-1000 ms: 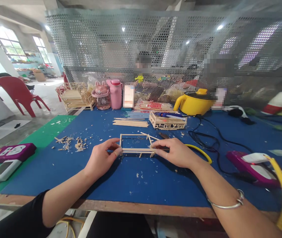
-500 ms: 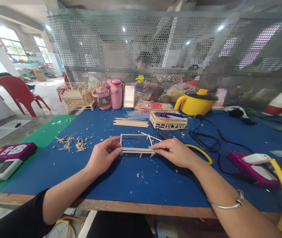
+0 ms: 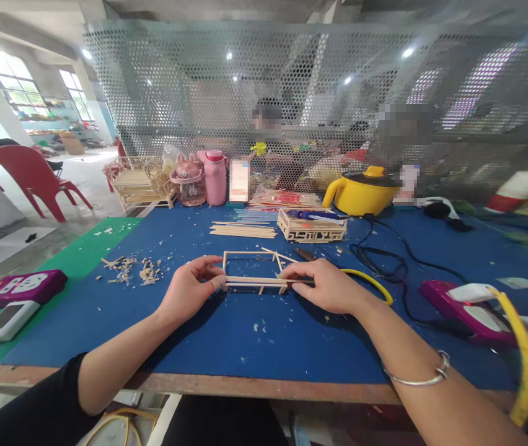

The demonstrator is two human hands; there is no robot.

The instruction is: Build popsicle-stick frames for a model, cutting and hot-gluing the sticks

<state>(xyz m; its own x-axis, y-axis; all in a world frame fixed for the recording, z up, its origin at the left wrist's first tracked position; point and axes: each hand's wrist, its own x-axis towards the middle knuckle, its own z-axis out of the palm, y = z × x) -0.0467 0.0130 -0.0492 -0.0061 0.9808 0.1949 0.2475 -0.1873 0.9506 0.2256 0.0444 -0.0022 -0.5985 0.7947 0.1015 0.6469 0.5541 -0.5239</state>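
A small rectangular frame of thin wooden sticks (image 3: 250,253) rests on the blue mat in front of me. Its left end is gripped by my left hand (image 3: 192,290), thumb and fingers closed around the corner. Along the near side of the frame run pale sticks (image 3: 255,281), side by side. My right hand (image 3: 322,286) pinches these at the right corner, and a thin stick end juts out between its thumb and fingers. Just behind that hand lies a cutting tool with a dark tip (image 3: 305,254) and a yellow handle (image 3: 375,284), partly covered by the hand.
Loose sticks (image 3: 243,230) and a slatted wooden box (image 3: 313,230) carrying a blue-handled tool lie farther back. Wood scraps (image 3: 124,269) are at left. A yellow pot (image 3: 361,195), pink bottle (image 3: 215,179), black cable (image 3: 401,266) and purple power strips (image 3: 459,310) surround the work area.
The fingers of my right hand have shifted slightly, and a stick end now shows past them to the right. My left hand keeps its hold. The whole view has moved a little.
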